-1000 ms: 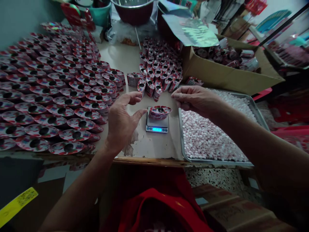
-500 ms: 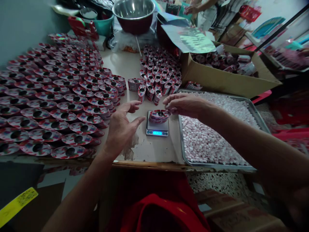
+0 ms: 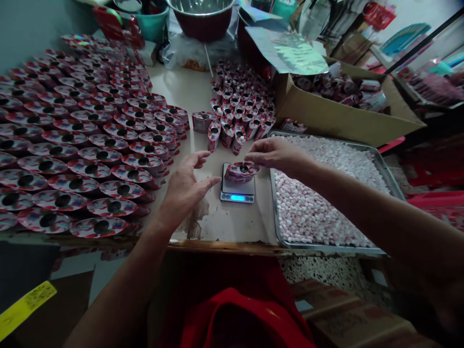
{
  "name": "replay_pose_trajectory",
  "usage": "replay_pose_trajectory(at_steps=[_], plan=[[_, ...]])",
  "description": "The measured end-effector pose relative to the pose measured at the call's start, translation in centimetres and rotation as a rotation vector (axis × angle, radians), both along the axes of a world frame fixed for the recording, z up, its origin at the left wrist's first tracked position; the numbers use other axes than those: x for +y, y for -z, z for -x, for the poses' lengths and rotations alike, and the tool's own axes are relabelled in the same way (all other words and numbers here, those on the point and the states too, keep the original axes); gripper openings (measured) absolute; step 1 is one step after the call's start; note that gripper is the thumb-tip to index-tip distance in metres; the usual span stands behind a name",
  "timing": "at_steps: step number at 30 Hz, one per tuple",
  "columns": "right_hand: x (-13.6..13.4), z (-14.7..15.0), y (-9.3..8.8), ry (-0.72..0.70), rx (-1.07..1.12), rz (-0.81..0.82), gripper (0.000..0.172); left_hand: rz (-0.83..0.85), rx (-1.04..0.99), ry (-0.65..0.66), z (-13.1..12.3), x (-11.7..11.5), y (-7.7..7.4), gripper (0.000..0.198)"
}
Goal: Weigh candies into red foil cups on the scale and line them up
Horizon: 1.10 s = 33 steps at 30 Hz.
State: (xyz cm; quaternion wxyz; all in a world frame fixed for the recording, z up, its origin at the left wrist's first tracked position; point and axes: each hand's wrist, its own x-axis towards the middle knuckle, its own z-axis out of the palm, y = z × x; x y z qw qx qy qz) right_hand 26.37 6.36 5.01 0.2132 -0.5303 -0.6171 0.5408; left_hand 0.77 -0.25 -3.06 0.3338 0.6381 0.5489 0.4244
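A small digital scale (image 3: 237, 198) with a lit blue display stands on the table before me. On its plate sits a red-and-white printed packet (image 3: 237, 173), its oval top facing up with a dark round opening. To the left of the scale, my left hand (image 3: 186, 186) is open, thumb and fingers apart, holding nothing. Just above the packet's right side is my right hand (image 3: 272, 153), fingers pinched together; anything between the fingertips is too small to make out. A metal tray (image 3: 274, 212) of small whitish candy-like pieces (image 3: 311, 208) lies beneath my right forearm.
Rows of similar oval-topped packets (image 3: 89, 169) cover the table's left side. More filled-looking packets (image 3: 239, 113) stand behind the scale. A cardboard box (image 3: 326, 116) with more packets is at back right. A steel bowl (image 3: 201, 21) stands at the back.
My right hand has its fingers drawn closer together above the packet. My left hand stays spread beside the scale. The view has shifted slightly.
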Motion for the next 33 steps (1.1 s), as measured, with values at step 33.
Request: replay_pose_trajectory(at_steps=[33], plan=[[-0.3, 0.8, -0.3, 0.013, 0.141, -0.013, 0.015, 0.131, 0.080, 0.062, -1.3, 0.7, -1.2, 0.061]])
